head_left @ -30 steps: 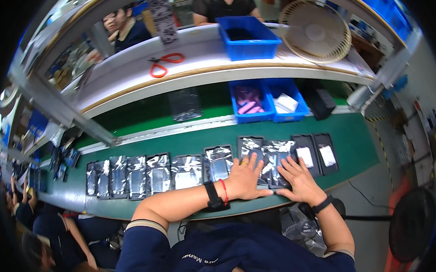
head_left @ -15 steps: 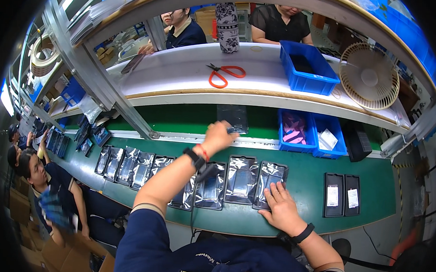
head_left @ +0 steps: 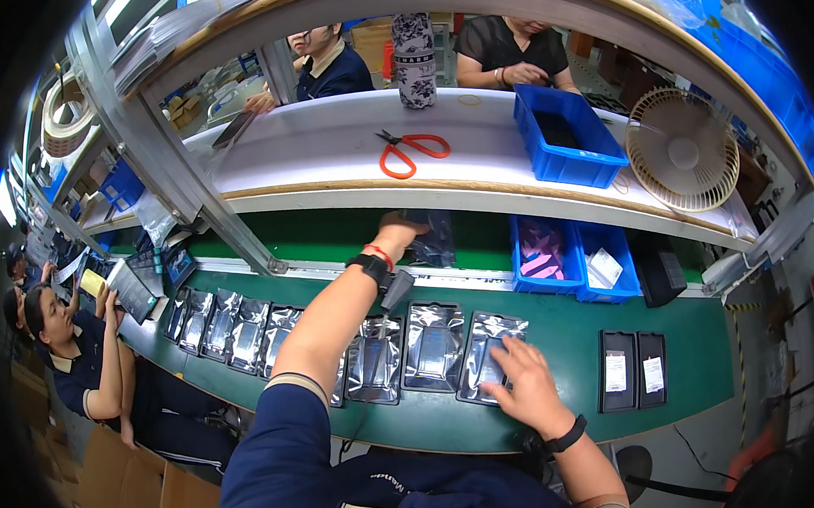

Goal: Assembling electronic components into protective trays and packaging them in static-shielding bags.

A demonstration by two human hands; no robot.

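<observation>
Under the shelf, over the green strip, my left hand [head_left: 397,235] has its fingers closed at the left edge of a dark package in clear film [head_left: 437,241]; some fingertips are hidden. My right hand [head_left: 530,386] is open, fingers spread, over the right side of a film-wrapped black tray [head_left: 487,335]. Directly left of that lies another wrapped black tray [head_left: 433,341], then a further one [head_left: 375,357]. Several more wrapped trays [head_left: 249,333] continue the row leftward, partly covered by my left forearm.
Two black trays with white labels [head_left: 615,390] lie at right. Blue bins [head_left: 542,280] hold pink pieces and white packets. On the shelf are red-handled scissors [head_left: 399,154], a blue bin [head_left: 565,166], a patterned bottle [head_left: 415,64] and a fan [head_left: 684,153]. A co-worker [head_left: 84,358] sits left.
My left hand has reached farther under the shelf, along the package, which sits slightly nearer and looks more creased. My right hand's fingers have lifted and spread. The left co-worker has raised their hands.
</observation>
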